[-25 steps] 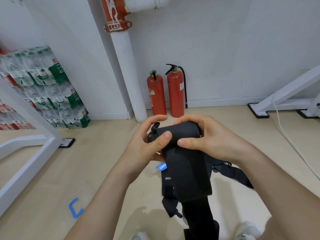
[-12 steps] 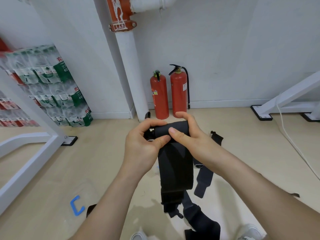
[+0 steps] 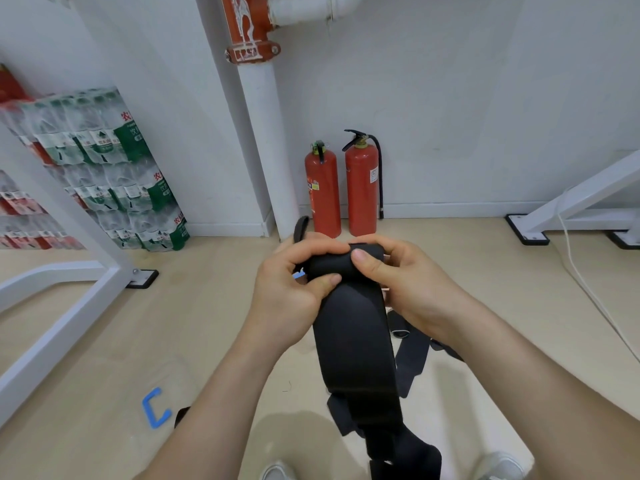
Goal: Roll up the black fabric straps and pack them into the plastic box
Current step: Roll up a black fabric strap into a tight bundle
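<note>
Both hands were curled round the rolled top of a wide black padded fabric strap [image 3: 353, 334]. The left hand [image 3: 291, 292] gripped the roll's left end, thumb pressed on the front. The right hand [image 3: 408, 285] pinched the other end, thumb on top. Below the hands the unrolled length hung straight down, and narrower black webbing tails [image 3: 412, 355] dangled under the right wrist. A short black loop [image 3: 300, 228] stuck up just above the left knuckles. The plastic box was not in view. The roll looked small and loose-prone: it could spring open if either thumb slipped, or wind crooked if one hand turned faster. The dangling tails might catch in the wraps, leaving a lumpy bundle that would pack poorly.
</note>
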`<state>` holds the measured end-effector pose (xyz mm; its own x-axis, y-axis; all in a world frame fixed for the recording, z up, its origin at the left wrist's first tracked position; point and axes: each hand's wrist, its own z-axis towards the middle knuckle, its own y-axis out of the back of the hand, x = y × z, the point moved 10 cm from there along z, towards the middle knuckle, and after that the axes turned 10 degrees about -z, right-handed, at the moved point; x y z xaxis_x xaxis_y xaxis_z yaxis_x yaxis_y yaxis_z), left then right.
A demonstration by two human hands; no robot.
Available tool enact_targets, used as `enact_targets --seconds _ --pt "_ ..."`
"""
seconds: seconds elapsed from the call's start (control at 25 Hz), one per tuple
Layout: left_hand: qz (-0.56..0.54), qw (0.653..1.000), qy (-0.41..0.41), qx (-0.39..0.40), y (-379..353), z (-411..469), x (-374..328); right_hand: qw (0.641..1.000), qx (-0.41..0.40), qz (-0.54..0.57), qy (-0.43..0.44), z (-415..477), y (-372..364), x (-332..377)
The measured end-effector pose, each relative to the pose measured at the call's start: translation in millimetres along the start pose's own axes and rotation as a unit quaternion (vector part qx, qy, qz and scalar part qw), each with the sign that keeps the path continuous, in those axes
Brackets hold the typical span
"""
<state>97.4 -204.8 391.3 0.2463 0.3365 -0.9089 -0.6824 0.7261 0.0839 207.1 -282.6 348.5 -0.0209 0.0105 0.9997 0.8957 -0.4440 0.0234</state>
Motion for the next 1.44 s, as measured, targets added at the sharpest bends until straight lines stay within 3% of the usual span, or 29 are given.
enact_targets --seconds 0.08,0.16,0.28,0.48,0.68,0.84,0.96,1.04,1.12,1.28,1.44 --pt "-0.054 0.998 0.03 0.03 -4 1 1 1.0 -0.006 -0.004 0.026 0 7 6" --pt "-0.096 0.988 0.118 0.03 -2 -1 16 0.998 -0.011 -0.042 0.047 -2 10 10" --pt "-0.087 0.976 0.198 0.033 -1 -4 33 0.993 -0.009 -0.094 0.067 -4 8 15" --pt "-0.179 0.97 0.157 -0.047 13 0 31 0.994 0.024 -0.1 0.031 -3 -1 5" --pt "-0.022 0.996 0.071 -0.055 15 3 17 0.99 -0.017 -0.14 0.021 4 2 -1" --pt "0.059 0.997 0.004 -0.055 8 2 2 0.999 0.027 0.018 -0.026 2 -7 -10" --pt "0.0 0.998 0.062 -0.018 0 1 12 1.0 -0.028 -0.004 -0.006 3 6 -7" --pt "-0.095 0.983 0.156 0.024 -7 -3 25 1.0 -0.019 -0.02 0.015 1 8 -1" --pt "-0.119 0.969 0.208 0.053 -12 -7 30 0.999 0.009 -0.037 0.029 -1 5 4" --pt "-0.119 0.978 0.172 -0.001 -6 -4 23 0.999 0.045 -0.017 0.008 -1 -4 2" --pt "-0.09 0.987 0.132 -0.01 -5 -4 19 0.996 0.008 -0.085 -0.012 -3 -3 1"
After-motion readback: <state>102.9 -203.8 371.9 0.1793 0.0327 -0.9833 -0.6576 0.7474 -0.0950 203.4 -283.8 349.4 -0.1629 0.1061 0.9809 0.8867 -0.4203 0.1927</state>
